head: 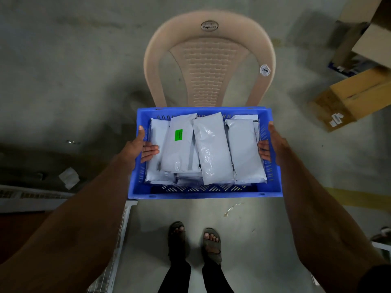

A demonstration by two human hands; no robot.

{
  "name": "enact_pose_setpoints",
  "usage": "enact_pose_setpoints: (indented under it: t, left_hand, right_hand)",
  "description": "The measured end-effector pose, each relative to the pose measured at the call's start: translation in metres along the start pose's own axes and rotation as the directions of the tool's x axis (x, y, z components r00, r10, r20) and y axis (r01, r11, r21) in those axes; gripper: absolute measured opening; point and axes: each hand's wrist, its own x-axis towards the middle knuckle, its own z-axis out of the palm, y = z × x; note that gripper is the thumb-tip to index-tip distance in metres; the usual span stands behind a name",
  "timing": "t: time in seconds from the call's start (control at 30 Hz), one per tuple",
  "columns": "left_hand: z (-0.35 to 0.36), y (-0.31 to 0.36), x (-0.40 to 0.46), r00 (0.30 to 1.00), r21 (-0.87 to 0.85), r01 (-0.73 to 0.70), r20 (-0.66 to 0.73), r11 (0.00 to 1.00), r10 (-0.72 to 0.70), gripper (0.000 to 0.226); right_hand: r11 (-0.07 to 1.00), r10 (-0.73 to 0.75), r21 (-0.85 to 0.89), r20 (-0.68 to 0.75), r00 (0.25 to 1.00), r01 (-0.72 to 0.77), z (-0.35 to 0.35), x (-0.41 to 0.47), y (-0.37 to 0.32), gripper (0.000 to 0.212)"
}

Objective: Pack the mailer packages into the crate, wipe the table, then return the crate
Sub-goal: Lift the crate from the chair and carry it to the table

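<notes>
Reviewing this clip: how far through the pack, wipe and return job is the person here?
Packing looks done: grey mailer packages fill the blue crate. In hand: the left hand and right hand grip the crate's side walls, carrying it before a beige plastic chair. Left: setting the crate down. No table is in view, so wiping cannot be judged.

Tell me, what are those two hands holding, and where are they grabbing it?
The blue crate full of mailer packages. The left hand has its grip on the left side rim, the right hand on the right side rim, fingers curled inside.
</notes>
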Motion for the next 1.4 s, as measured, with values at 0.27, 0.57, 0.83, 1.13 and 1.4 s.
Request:
enact_pose_setpoints:
  t: [0.27,0.57,0.83,1.13,1.4]
  left_hand:
    - [-0.007,0.079,-0.112,0.999,-0.057,0.000,-0.040,0.998,-0.003,0.109]
    - [-0.029,0.145,-0.287,0.994,-0.119,-0.074,-0.092,0.990,0.063,0.100]
    - [-0.104,0.153,-0.441,0.973,-0.253,-0.174,-0.194,0.952,0.127,0.080]
    - [-0.256,0.084,-0.569,0.900,-0.465,-0.285,-0.432,0.838,0.067,0.084]
    - [-0.353,-0.054,-0.670,0.831,-0.609,-0.357,-0.553,0.708,-0.057,0.081]
  right_hand:
    - [0.991,-0.131,0.020,-0.003,0.991,0.131,-0.034,-0.090,-0.066,0.108]
    - [0.973,-0.230,0.008,0.128,0.965,0.231,-0.052,-0.248,-0.147,0.100]
    - [0.905,-0.397,-0.020,0.319,0.860,0.425,-0.016,-0.381,-0.192,0.082]
    - [0.835,-0.416,-0.143,0.468,0.780,0.531,0.130,-0.494,-0.215,0.070]
    - [0.759,-0.310,-0.271,0.649,0.695,0.592,0.293,-0.583,-0.155,0.066]
